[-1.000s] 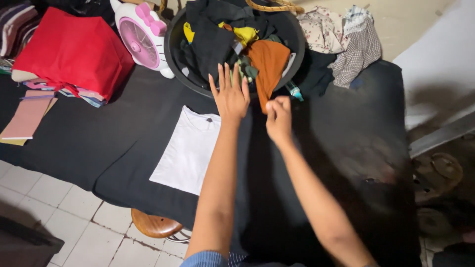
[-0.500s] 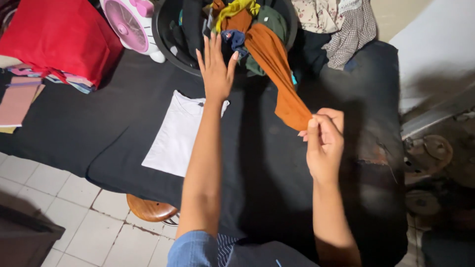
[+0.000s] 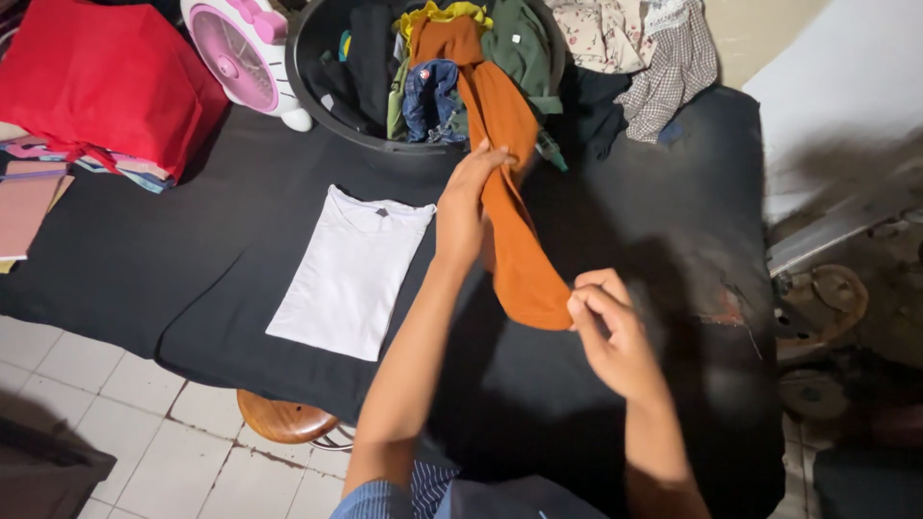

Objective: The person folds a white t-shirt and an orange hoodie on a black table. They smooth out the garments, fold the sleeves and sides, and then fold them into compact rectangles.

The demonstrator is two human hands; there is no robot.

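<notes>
We see an orange garment (image 3: pixel 505 183) stretched in a long band from the black tub (image 3: pixel 317 86) down over the black-covered table (image 3: pixel 144 279), its upper end still among the clothes in the tub and its lower end lifted just above the cloth. The right hand (image 3: pixel 615 336) pinches that lower end, its grip pressed together on the fabric between thumb and fingertips. The left hand (image 3: pixel 466 197) closes around the band higher up, near the tub's front rim, fingers curled over the orange cloth. Just left of the left forearm lies a folded white T-shirt (image 3: pixel 351 274), flat on the table and apart from the garment. Inside the tub we make out a green piece (image 3: pixel 519 48), a yellow one (image 3: pixel 437 14) and blue denim (image 3: pixel 433 96), heaped together. Beside the tub on its left stands a small pink-and-white fan (image 3: pixel 240 53), and further left a red bag (image 3: pixel 101 82) rests on a stack of folded cloth. Right of the tub a floral piece and a checked garment (image 3: pixel 673 72) lie crumpled at the table's far edge. A round wooden stool (image 3: pixel 284 418) shows under the near edge, on pale floor tiles
</notes>
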